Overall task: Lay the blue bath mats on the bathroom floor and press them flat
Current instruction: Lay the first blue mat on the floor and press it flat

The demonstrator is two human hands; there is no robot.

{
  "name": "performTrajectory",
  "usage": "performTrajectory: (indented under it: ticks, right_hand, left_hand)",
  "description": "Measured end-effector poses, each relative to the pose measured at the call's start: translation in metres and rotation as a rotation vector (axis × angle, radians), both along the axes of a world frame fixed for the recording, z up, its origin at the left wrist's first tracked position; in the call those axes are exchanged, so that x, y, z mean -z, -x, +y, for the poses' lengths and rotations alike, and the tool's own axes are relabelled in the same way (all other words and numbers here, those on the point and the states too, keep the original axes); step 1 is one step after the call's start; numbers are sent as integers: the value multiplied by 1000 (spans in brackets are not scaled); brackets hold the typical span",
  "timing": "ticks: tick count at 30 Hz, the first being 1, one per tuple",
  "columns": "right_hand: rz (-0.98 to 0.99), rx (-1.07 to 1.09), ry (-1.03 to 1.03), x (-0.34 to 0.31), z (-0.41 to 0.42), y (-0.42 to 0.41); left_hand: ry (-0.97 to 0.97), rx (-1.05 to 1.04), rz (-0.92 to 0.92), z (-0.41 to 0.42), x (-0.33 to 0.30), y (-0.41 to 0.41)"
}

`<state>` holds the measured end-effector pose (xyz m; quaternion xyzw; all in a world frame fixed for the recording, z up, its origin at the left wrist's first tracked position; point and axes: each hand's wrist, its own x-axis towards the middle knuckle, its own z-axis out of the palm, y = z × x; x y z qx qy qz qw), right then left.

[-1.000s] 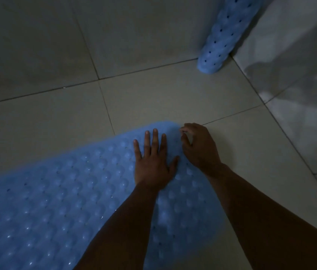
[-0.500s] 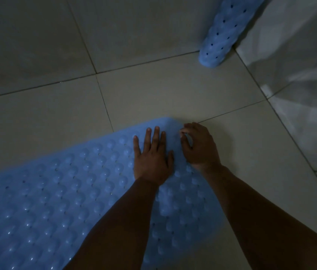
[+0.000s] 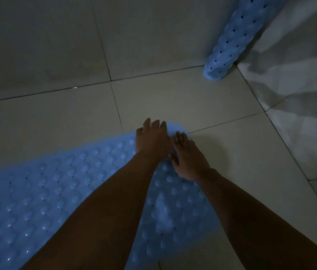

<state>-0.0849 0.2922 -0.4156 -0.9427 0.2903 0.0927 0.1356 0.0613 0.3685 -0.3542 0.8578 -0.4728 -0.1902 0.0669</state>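
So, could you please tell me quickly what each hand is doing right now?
Left hand: open, fingers straight, pressing the far end of the bath mat.
Right hand: open, fingers flat on the mat's edge, holding nothing.

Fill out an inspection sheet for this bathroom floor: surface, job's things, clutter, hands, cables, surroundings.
Surface: pale tiled floor, dimly lit.
Job's things: one blue mat spread on the floor, bumpy side up; a raised hump shows near its right part. A second mat, rolled, stands in the corner, leaning on the wall.
Clutter: nothing seen.
Hands: left hand lies flat on the mat's far end, fingers straight; right hand rests beside it on the mat, fingers extended.
Cables: nothing seen.
Surroundings: tiled walls meet at the corner behind the rolled mat.
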Motion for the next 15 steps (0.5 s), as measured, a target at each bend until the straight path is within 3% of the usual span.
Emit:
performTrajectory:
  ticks: [7,15]
  right_hand:
    - [-81,12,131,32,19,7]
    - [-153,19,129,39,17,12]
  left_hand:
    - [133,-76,-131,54,64,21]
    - [167,-134,-183,63,74,29]
